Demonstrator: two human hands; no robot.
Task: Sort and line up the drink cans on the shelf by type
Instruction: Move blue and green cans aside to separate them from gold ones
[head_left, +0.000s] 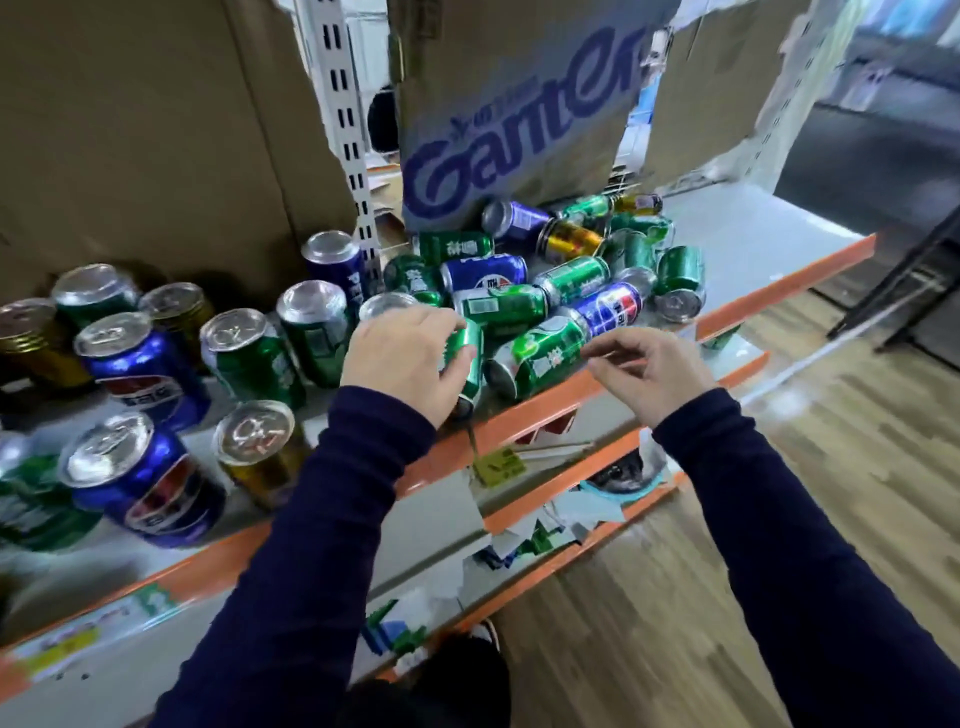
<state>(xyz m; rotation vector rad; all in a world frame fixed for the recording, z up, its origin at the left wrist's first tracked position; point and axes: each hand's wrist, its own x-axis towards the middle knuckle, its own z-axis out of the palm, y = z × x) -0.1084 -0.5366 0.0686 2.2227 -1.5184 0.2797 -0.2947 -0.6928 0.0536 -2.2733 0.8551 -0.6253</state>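
Left hand (405, 358) wraps a green can (466, 353), probably to stand it with the upright green cans (249, 353) to its left; right hand (652, 374) hovers loosely curled, seemingly empty.

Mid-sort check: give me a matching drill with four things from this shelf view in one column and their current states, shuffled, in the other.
Things:
1. left hand
2. right hand
3. front gold can
4. blue can nearest the right hand

States:
a. lies on its side
b. grips a green can
c. stands upright
d. holds nothing

Pairs: 1-b, 2-d, 3-c, 4-a
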